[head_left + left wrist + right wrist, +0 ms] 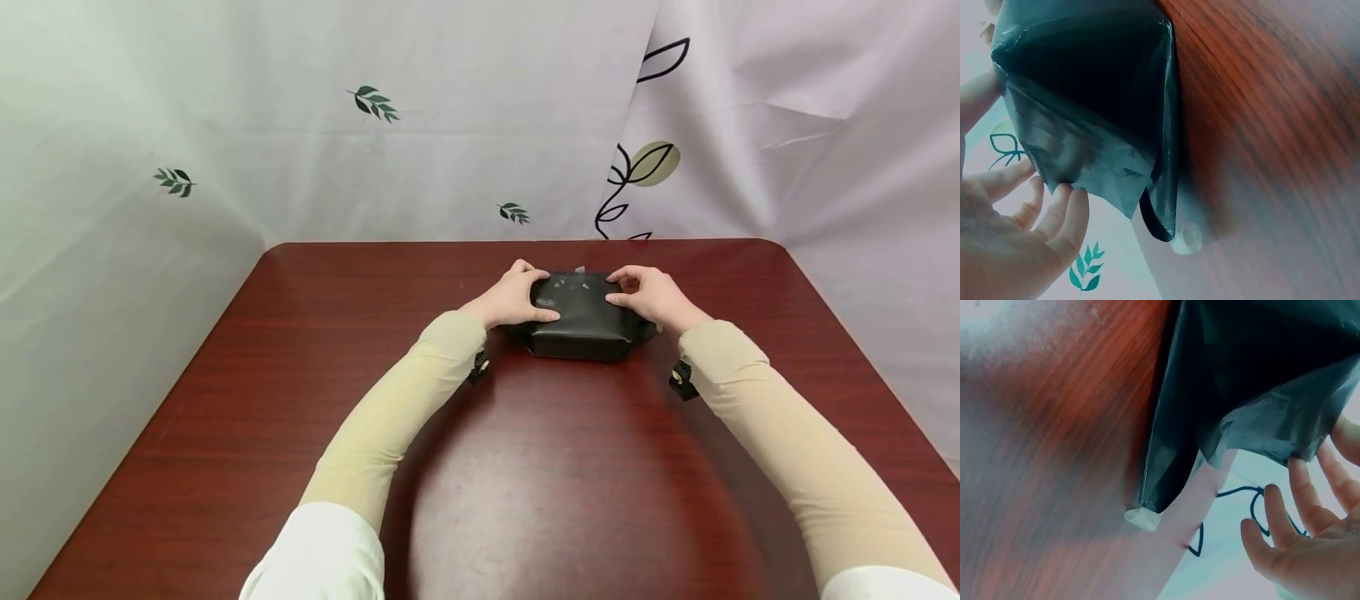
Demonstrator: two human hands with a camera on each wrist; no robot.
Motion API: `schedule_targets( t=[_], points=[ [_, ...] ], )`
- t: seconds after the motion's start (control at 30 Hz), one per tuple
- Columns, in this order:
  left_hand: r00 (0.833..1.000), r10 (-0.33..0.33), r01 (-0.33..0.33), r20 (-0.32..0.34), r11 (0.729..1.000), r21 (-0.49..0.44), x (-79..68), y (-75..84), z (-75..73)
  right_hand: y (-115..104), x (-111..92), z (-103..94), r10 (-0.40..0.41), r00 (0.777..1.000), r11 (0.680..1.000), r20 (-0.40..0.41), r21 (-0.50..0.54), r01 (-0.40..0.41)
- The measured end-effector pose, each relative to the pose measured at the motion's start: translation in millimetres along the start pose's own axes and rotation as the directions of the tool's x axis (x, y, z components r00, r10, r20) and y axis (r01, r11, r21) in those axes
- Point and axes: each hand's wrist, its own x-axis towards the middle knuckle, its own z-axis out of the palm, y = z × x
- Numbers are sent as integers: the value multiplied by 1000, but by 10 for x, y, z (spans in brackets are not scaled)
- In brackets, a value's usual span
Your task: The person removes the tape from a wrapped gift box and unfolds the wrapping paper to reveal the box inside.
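A box-shaped package wrapped in glossy black plastic lies flat toward the far side of the table. At its left end, my left hand holds the top, thumb toward the front and fingers toward the back. My right hand holds the right end between bent thumb and index finger. In the left wrist view, fingertips touch a loose black end flap. The right wrist view shows a similar flap against some fingers, while the others stand free. A whitish tab sticks out at the lower corner.
The package stands on a reddish-brown wood-grain table with rounded far corners. White cloth with leaf prints hangs behind it and along both sides. Small black cameras sit under both wrists.
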Motion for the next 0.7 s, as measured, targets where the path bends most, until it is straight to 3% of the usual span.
schedule_targets(
  t=[0.2,0.5,0.7],
  points=[
    [1000,1,-1,8,998,-57,25,-21,-31,-8,9,-6,-17,1000,999,-5,-30,17],
    [999,27,-28,41,999,22,26,-51,-136,-52,22,-21,-57,998,996,-15,-73,55],
    [999,30,-32,42,998,50,37,-58,-131,-56,49,-21,-156,988,982,-5,-111,154]
  ],
)
